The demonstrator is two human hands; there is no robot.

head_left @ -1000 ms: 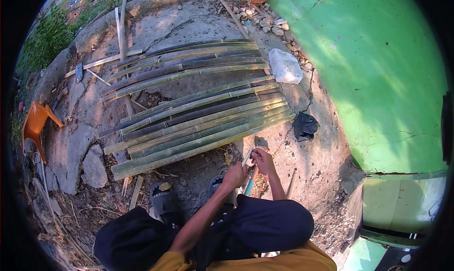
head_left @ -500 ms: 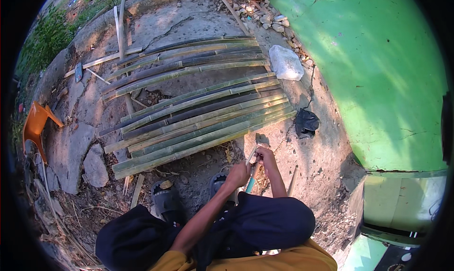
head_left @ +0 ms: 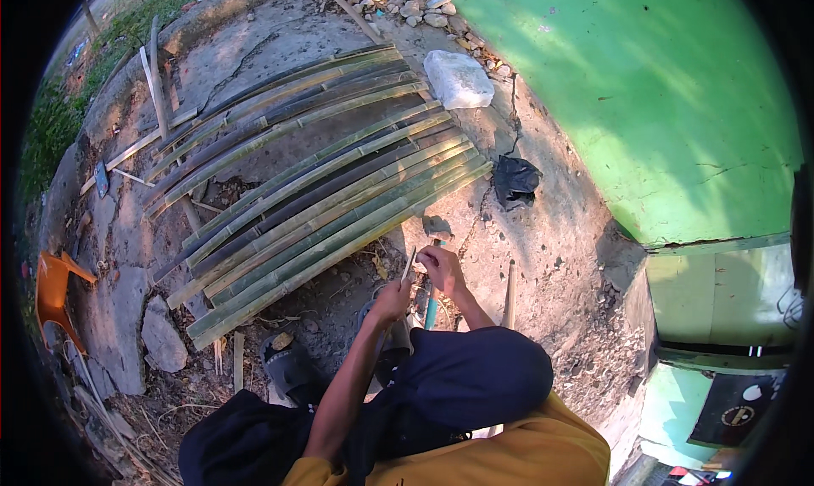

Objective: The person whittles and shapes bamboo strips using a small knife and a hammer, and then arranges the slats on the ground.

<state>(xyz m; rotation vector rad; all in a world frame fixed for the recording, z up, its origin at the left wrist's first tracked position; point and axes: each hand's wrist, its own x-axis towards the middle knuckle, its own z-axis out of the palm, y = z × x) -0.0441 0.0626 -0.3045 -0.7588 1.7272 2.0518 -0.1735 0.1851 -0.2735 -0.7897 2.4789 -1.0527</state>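
My left hand (head_left: pixel 392 301) is closed around a thin, pale strip of wood or bamboo (head_left: pixel 409 264), which points up and away from me. Just right of the strip's tip is my right hand (head_left: pixel 443 268), its fingers curled together; whatever is in them, if anything, is too small to make out. Below and between the hands shows a hammer (head_left: pixel 432 310) with a blue-green handle and its head just beyond my right fingers. Ahead and to the left, split bamboo slats (head_left: pixel 339 236) lie side by side in a long row, across a pole underneath.
A clear plastic-wrapped block (head_left: pixel 459 79) and a black plastic bag (head_left: pixel 515 181) lie right of the slats. An orange plastic chair (head_left: pixel 53 295) stands far left near broken concrete slabs (head_left: pixel 163 335). A green wall (head_left: pixel 678 104) bounds the right. A wooden stick (head_left: pixel 510 295) lies beside my right forearm.
My view has turned, so the slats look more tilted and lie further left. My right hand has come away a little from the strip; my left hand still holds it.
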